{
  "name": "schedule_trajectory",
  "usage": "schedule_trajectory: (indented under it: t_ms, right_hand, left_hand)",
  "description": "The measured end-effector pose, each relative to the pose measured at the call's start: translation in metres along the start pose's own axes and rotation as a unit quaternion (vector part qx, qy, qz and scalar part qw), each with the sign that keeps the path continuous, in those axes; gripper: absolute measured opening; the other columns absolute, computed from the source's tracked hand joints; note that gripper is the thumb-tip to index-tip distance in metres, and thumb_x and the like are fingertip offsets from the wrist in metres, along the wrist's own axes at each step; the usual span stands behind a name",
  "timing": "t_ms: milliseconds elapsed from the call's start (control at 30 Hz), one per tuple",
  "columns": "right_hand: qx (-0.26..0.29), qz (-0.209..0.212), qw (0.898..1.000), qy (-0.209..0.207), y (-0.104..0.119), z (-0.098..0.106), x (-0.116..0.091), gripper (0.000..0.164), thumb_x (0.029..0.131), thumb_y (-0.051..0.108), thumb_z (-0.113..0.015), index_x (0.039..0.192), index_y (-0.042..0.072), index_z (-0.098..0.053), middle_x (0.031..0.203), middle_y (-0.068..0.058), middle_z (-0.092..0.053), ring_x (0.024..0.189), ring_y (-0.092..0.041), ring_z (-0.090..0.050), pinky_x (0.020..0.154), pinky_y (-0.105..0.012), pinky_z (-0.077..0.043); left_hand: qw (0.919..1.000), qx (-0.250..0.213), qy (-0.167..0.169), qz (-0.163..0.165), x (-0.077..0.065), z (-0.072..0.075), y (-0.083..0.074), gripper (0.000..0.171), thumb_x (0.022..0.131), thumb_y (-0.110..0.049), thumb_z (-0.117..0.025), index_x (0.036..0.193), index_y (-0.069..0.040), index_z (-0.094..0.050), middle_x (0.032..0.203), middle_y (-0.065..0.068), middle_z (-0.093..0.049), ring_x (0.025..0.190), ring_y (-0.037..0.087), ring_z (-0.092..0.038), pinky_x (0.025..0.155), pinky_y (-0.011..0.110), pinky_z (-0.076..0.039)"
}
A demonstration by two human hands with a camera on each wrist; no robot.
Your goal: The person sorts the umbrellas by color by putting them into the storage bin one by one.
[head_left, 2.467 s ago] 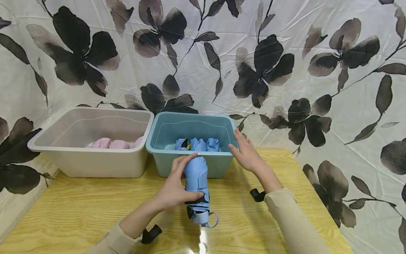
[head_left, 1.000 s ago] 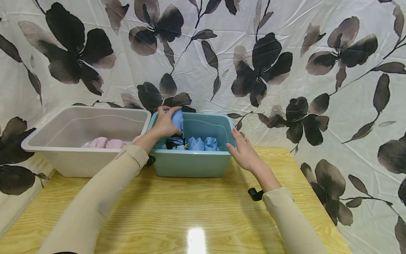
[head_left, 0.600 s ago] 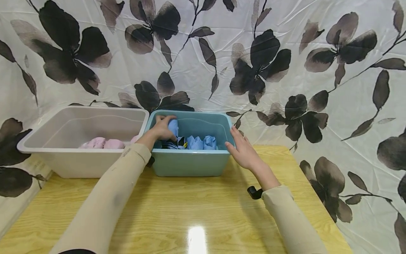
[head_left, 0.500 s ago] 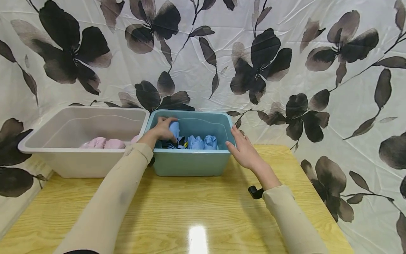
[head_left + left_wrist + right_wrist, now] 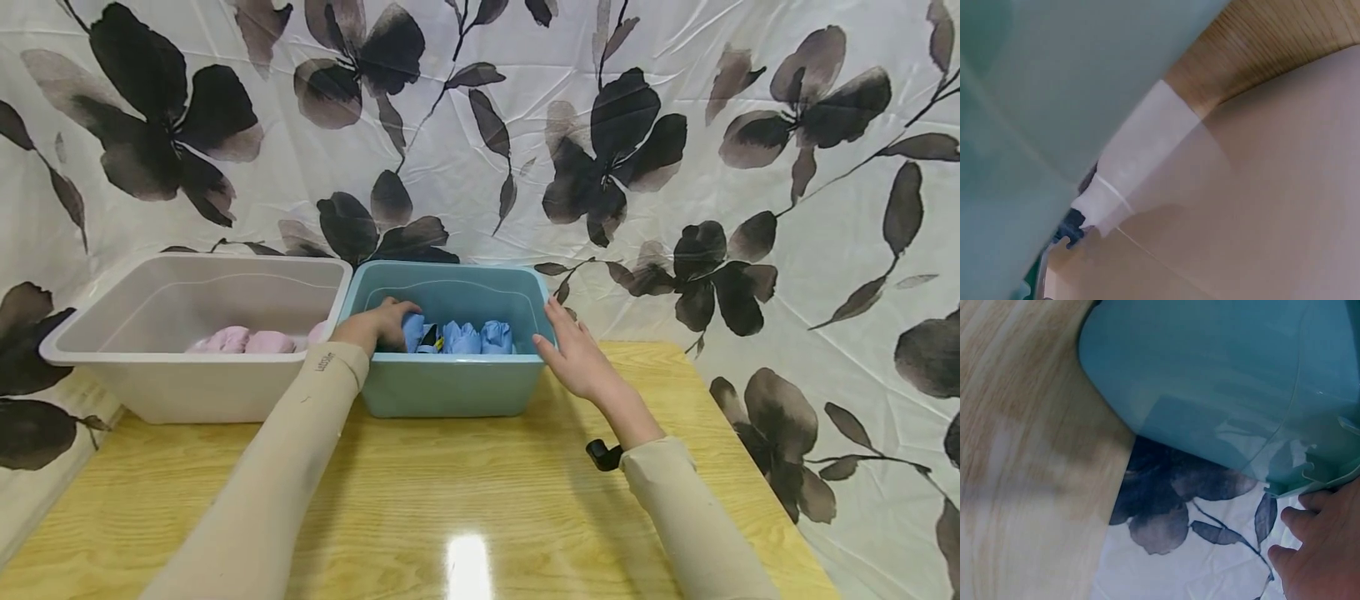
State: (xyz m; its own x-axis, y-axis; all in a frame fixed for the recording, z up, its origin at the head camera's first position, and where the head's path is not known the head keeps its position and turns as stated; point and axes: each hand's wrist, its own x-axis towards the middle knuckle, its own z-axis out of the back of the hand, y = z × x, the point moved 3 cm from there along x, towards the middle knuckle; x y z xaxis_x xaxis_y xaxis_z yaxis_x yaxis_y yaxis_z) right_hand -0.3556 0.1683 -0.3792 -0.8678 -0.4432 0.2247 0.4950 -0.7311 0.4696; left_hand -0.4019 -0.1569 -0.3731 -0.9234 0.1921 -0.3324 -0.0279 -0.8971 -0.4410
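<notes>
In the head view my left hand (image 5: 386, 323) is down inside the teal bin (image 5: 450, 387), at its left end. Its fingers curl over a folded blue umbrella (image 5: 412, 330), which is partly hidden by the hand. To the right, several more folded blue umbrellas (image 5: 461, 338) stand in a row. My right hand (image 5: 573, 352) rests against the bin's right rim with its fingers extended. In the right wrist view, the fingers of the right hand (image 5: 1325, 544) touch the rim of the teal bin (image 5: 1210, 369). The left wrist view does not show the left hand's grip.
A light grey bin (image 5: 195, 387) stands left of the teal one, with several pink bundles (image 5: 270, 342) inside. Both bins are on a wooden table (image 5: 420, 500). A floral cloth (image 5: 510, 167) hangs behind the table.
My left hand has carried the blue umbrella from in front of the teal bin over its rim and down into its left end. The right hand has stayed at the rim.
</notes>
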Motion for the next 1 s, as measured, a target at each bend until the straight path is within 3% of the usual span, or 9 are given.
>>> schedule_trajectory:
  t_ms: [167, 400, 700, 833, 1000]
  right_hand:
    - [-0.001, 0.002, 1.000, -0.006, 0.001, 0.001, -0.001, 0.071, 0.111, 0.042, -0.038, 0.164, -0.002, -0.019, 0.173, -0.017, -0.010, 0.159, -0.035, -0.013, 0.125, -0.060, -0.002]
    - [0.004, -0.002, 1.000, -0.002, 0.000, -0.001, -0.001, 0.071, 0.112, 0.042, -0.037, 0.164, -0.002, -0.018, 0.173, -0.017, -0.009, 0.159, -0.036, -0.012, 0.125, -0.061, -0.001]
    - [0.013, -0.001, 1.000, -0.012, 0.003, -0.002, -0.002, 0.070, 0.111, 0.041, -0.038, 0.164, -0.002, -0.020, 0.173, -0.018, -0.012, 0.159, -0.035, -0.014, 0.125, -0.062, -0.004]
    - [0.012, -0.004, 1.000, -0.009, 0.002, -0.003, -0.002, 0.070, 0.111, 0.040, -0.040, 0.163, -0.003, -0.021, 0.173, -0.018, -0.013, 0.159, -0.035, -0.014, 0.125, -0.062, -0.004]
    - [0.007, -0.003, 1.000, -0.019, 0.003, 0.000, -0.002, 0.070, 0.111, 0.041, -0.042, 0.163, -0.002, -0.023, 0.172, -0.018, -0.014, 0.158, -0.035, -0.016, 0.125, -0.063, -0.007]
  left_hand:
    - [0.9998, 0.016, -0.013, 0.006, 0.002, -0.001, 0.000, 0.079, 0.091, -0.007, -0.074, 0.159, -0.003, -0.035, 0.162, 0.032, -0.019, 0.147, 0.047, -0.029, 0.120, 0.055, -0.032]
    - [0.9994, 0.009, -0.014, -0.029, 0.003, -0.001, 0.000, 0.077, 0.092, -0.008, -0.075, 0.158, 0.002, -0.035, 0.159, 0.032, -0.034, 0.146, 0.044, -0.037, 0.118, 0.052, -0.036]
    - [0.9967, -0.042, -0.036, -0.060, -0.001, 0.002, -0.004, 0.075, 0.094, -0.007, -0.074, 0.158, 0.000, -0.038, 0.164, 0.028, -0.030, 0.151, 0.046, -0.029, 0.119, 0.056, -0.033]
    - [0.9896, -0.083, -0.066, -0.097, -0.005, 0.005, -0.008, 0.072, 0.095, -0.009, -0.073, 0.158, 0.000, -0.039, 0.163, 0.025, -0.034, 0.148, 0.046, -0.034, 0.117, 0.056, -0.037]
    - [0.9736, -0.131, -0.106, -0.153, -0.020, 0.010, -0.016, 0.065, 0.099, -0.010, -0.069, 0.157, -0.001, -0.041, 0.158, 0.023, -0.043, 0.139, 0.046, -0.047, 0.108, 0.056, -0.046]
